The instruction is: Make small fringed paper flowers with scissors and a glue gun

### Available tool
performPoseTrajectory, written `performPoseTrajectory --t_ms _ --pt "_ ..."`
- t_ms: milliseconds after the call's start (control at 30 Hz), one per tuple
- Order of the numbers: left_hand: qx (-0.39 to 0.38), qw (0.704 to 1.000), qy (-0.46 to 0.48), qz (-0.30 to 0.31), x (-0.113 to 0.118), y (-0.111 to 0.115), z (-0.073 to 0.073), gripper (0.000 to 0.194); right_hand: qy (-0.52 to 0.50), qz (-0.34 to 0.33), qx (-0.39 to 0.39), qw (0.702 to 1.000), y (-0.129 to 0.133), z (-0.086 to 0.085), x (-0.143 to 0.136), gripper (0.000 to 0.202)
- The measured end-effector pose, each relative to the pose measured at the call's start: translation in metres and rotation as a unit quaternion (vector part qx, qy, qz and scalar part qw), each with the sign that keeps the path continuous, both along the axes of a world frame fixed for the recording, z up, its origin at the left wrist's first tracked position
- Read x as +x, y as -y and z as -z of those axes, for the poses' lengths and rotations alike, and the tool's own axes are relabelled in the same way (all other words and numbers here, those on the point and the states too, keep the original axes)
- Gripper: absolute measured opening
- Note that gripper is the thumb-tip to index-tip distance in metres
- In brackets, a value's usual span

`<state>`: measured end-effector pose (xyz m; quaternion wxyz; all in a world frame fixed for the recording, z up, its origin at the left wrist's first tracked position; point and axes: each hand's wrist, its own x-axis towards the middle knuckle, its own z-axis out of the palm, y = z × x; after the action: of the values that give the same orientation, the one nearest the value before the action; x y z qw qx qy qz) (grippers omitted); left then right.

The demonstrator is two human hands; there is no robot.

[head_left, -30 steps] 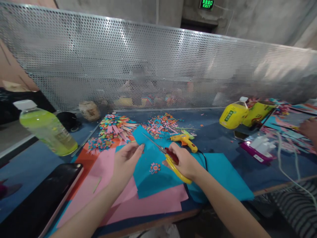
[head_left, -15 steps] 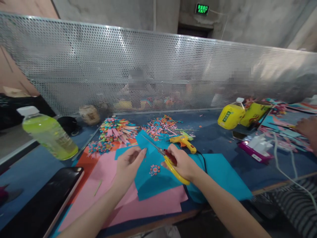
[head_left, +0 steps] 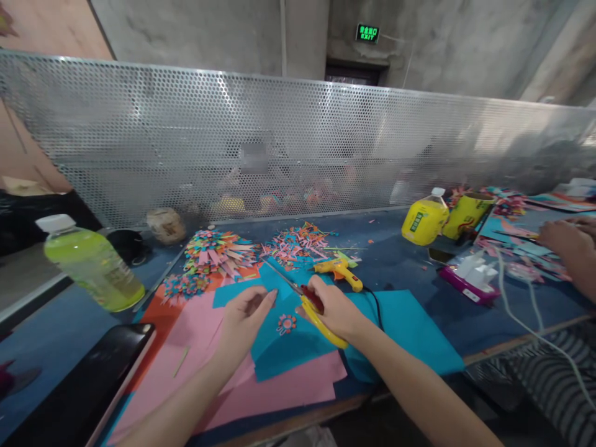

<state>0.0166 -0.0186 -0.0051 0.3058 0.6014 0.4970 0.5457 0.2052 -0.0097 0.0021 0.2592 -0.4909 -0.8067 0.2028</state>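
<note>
Head view: the left hand [head_left: 246, 313] pinches a bright-blue paper sheet [head_left: 288, 352] over pink paper [head_left: 195, 332]; the right hand [head_left: 333, 307] grips yellow-and-red-handled metal scissors [head_left: 319, 321]. An orange-and-blue paper flower [head_left: 287, 323] rests on the sheet; a yellow plastic glue gun [head_left: 339, 270] and multicoloured paper strips [head_left: 298, 241] lie beyond

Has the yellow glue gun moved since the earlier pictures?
No. The glue gun keeps its place beside the pile of paper strips on the table; the camera view shifted.

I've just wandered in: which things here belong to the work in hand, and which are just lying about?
Seemingly in the work: scissors in the right hand; blue paper; paper flower; perhaps glue gun.

Probably lying about: green bottle; yellow bottle; tissues.
</note>
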Motion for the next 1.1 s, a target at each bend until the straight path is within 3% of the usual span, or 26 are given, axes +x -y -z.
performPoseTrajectory --t_ms 300,400,433,533,633,667,800,867,1000,1100 --pt "-0.002 0.999 -0.046 0.004 0.001 -0.001 0.004 0.024 -0.051 -0.002 -0.007 0.999 -0.006 0.008 -0.001 0.029" --pt "-0.014 0.994 -0.105 0.031 -0.007 -0.004 -0.004 0.025 -0.053 0.008 0.004 0.999 -0.01 0.01 0.0 0.03" --pt "-0.033 0.987 -0.142 0.065 -0.014 -0.006 -0.007 0.026 -0.051 0.016 0.01 0.999 -0.011 0.011 0.001 0.031" --pt "-0.066 0.946 -0.292 0.122 -0.042 -0.015 -0.013 0.029 -0.039 0.042 0.027 0.998 -0.016 0.012 0.004 0.033" --pt "-0.08 0.872 -0.482 0.031 -0.065 -0.021 -0.01 0.026 -0.019 0.052 0.033 0.998 -0.019 0.013 0.006 0.036" --pt "-0.09 0.859 -0.504 0.012 -0.069 -0.02 -0.007 0.024 -0.009 0.056 0.035 0.998 -0.02 0.013 0.006 0.036" --pt "-0.101 0.819 -0.561 -0.065 -0.057 -0.011 0.0 0.03 0.027 0.07 0.034 0.997 -0.021 0.015 0.005 0.039" --pt "-0.042 0.782 -0.611 -0.111 -0.043 -0.009 0.003 0.038 0.042 0.07 0.031 0.996 -0.021 0.016 0.005 0.041" --pt "0.069 0.745 -0.661 0.056 -0.025 -0.017 0.011 0.047 0.055 0.073 0.024 0.996 -0.022 0.017 0.004 0.042" --pt "0.088 0.726 -0.673 0.111 -0.025 -0.025 0.018 0.054 0.055 0.076 0.027 0.995 -0.023 0.018 0.004 0.04"
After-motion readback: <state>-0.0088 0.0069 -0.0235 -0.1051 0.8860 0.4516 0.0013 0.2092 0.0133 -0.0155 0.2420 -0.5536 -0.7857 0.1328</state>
